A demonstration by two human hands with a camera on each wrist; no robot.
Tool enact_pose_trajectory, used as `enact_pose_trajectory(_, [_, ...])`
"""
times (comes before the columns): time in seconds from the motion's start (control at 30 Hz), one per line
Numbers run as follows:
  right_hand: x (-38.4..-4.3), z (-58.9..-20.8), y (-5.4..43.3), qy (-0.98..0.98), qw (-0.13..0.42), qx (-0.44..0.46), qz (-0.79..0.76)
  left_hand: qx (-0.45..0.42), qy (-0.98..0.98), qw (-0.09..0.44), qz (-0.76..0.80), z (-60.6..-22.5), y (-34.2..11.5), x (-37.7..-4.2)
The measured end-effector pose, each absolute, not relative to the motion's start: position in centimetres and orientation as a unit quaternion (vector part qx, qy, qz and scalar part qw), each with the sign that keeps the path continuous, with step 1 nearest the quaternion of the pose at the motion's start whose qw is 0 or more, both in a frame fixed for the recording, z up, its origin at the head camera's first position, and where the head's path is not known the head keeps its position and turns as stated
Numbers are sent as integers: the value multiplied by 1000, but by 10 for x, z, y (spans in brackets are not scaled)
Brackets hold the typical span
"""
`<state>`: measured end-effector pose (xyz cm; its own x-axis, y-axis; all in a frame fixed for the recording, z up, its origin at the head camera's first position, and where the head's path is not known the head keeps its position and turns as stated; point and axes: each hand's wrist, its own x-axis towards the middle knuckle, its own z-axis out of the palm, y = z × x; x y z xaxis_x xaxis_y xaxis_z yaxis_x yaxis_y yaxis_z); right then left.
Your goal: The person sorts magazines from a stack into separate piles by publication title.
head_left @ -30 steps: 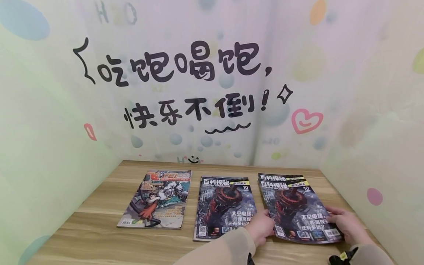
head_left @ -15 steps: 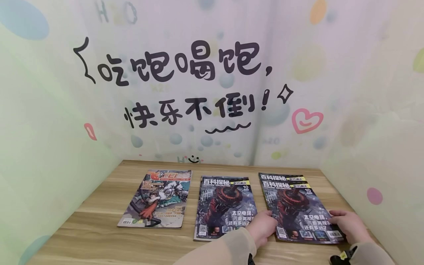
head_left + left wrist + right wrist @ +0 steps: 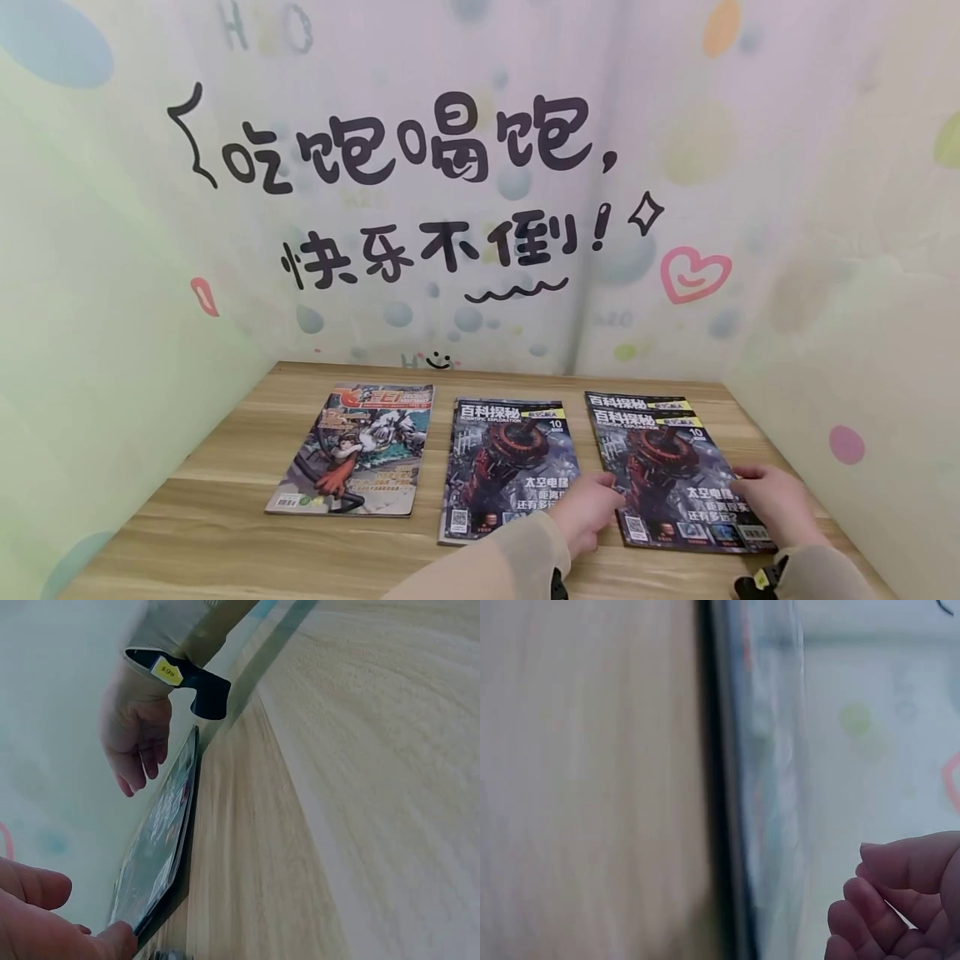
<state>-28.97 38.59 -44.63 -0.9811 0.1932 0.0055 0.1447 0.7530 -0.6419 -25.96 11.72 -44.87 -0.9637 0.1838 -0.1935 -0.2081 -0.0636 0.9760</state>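
Closest to me, my beige left sleeve (image 3: pixel 483 567) and right sleeve (image 3: pixel 825 577) reach in from the bottom edge, a black strap (image 3: pixel 759 582) with a yellow label at the right cuff. Just beyond them are my two hands, one on each side of the upper magazine (image 3: pixel 671 479), which lies flat, its cover facing up. My left hand (image 3: pixel 588 510) is at its left edge, fingers relaxed; the left wrist view shows a fingertip touching that edge, with the thumb standing away from it. My right hand (image 3: pixel 780 504) is relaxed too, fingers loosely curled over its right edge, near the lower corner; the right wrist view shows them gripping nothing, a small gap between them and the cover. Under the upper magazine, a matching lower magazine (image 3: pixel 633 401) shows as a strip along the far end. To the left of my left hand lies the middle magazine (image 3: pixel 510 458) with the same cover, its near right corner hidden behind my hand and sleeve. Farther left, well apart from both hands, is the comic-style magazine (image 3: pixel 367 450). All rest on the wood-grain table (image 3: pixel 300 562), and behind it stands a pale wall (image 3: pixel 360 333) with large black lettering.
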Motion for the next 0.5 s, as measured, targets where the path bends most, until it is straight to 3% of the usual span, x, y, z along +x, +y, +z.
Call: enact_pose_trajectory(0.5, [-296, -434, 303, -921, 31, -58, 385, 54, 712, 127, 689, -448, 65, -277])
